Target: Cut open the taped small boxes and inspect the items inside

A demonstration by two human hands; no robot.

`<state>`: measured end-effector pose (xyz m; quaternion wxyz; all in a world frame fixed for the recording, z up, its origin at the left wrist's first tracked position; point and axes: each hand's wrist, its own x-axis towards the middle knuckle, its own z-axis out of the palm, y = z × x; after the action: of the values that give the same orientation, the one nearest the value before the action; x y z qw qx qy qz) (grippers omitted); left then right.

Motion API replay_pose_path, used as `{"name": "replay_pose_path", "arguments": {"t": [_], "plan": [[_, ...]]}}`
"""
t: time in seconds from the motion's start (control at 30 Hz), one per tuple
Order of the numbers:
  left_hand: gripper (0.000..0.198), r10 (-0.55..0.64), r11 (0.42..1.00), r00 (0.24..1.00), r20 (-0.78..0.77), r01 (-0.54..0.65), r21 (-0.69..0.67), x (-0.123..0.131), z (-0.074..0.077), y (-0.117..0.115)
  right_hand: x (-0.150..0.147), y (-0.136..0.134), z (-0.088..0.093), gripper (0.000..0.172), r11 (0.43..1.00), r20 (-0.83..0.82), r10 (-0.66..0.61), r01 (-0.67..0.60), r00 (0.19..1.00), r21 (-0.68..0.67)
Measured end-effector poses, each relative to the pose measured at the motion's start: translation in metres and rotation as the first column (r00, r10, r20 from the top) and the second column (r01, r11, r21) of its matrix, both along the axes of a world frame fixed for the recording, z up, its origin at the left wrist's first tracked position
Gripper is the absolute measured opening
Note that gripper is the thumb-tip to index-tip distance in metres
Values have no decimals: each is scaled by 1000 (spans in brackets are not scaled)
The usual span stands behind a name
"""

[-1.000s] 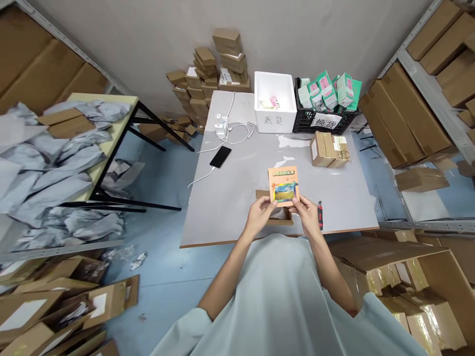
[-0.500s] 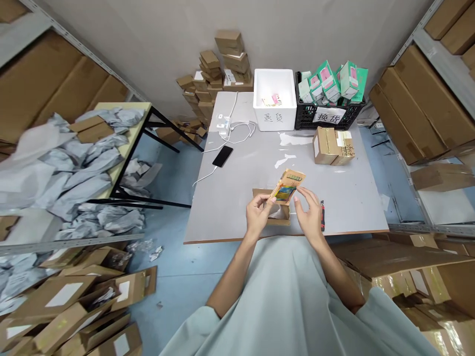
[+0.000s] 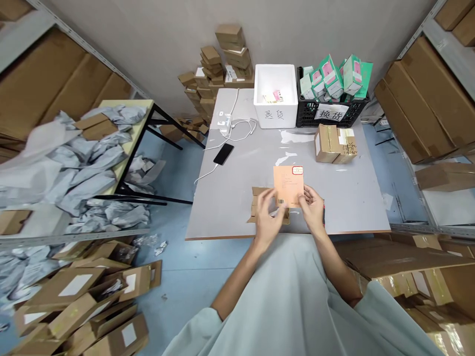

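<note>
A small orange book [image 3: 288,184] is held upright above the table's front edge, a plain side with a barcode and a red-framed label facing me. My right hand [image 3: 312,207] grips its lower right corner, thumb on the front. At the lower left corner, my left hand [image 3: 267,217] has its fingers at the edge and its thumb at the bottom. Beneath and behind the book lies an open cardboard box [image 3: 255,203], mostly covered by my hands. Beside my right hand, a red and black tool is almost wholly hidden.
On the grey table [image 3: 230,207] are a phone [image 3: 223,154] on a cable, a power strip [image 3: 224,122], two taped cartons [image 3: 335,144], a white foam box [image 3: 275,116] and a black crate [image 3: 332,111] of green boxes. Grey parcels [image 3: 85,163] lie on a side table, left.
The book has been turned over: its colourful side faced me before, and now a plain orange side does. Both hands have shifted with it, and my right hand has closed on its corner.
</note>
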<state>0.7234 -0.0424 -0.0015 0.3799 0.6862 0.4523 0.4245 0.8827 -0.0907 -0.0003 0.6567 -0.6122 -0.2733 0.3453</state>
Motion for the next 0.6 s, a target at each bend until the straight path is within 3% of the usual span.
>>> {"name": "replay_pose_path", "arguments": {"t": [0.07, 0.13, 0.2, 0.23, 0.37, 0.43, 0.53, 0.6], "plan": [[66, 49, 972, 992, 118, -20, -235, -5, -2, 9, 7, 0, -1, 56, 999, -43, 22, -21, 999, 23], [72, 4, 885, 968, 251, 113, -451, -8, -3, 16, 9, 0, -2, 57, 998, -78, 46, -42, 996, 42], [71, -22, 803, 944, 329, 213, -556, -9, -4, 19, 8, 2, -4, 57, 997, -94, 66, -62, 993, 49], [69, -9, 792, 940, 340, 214, -572, -9, -4, 18, 8, 3, -5, 57, 996, -95, 75, -71, 993, 48], [61, 65, 843, 943, 327, 123, -523, -3, -1, 12, 8, 5, -10, 64, 997, -48, 74, -74, 996, 4], [57, 80, 875, 945, 316, 85, -477, -1, 1, 11, 9, 3, -8, 63, 1000, 66, 15, -14, 998, -26], [51, 100, 927, 961, 259, 4, -374, 0, 4, 13, 5, -2, 1, 53, 999, 269, -36, 43, 963, -20], [44, 111, 962, 975, 194, -57, -268, 2, 7, 13, -3, -6, 10, 51, 1000, 287, 18, -15, 958, -14]]}}
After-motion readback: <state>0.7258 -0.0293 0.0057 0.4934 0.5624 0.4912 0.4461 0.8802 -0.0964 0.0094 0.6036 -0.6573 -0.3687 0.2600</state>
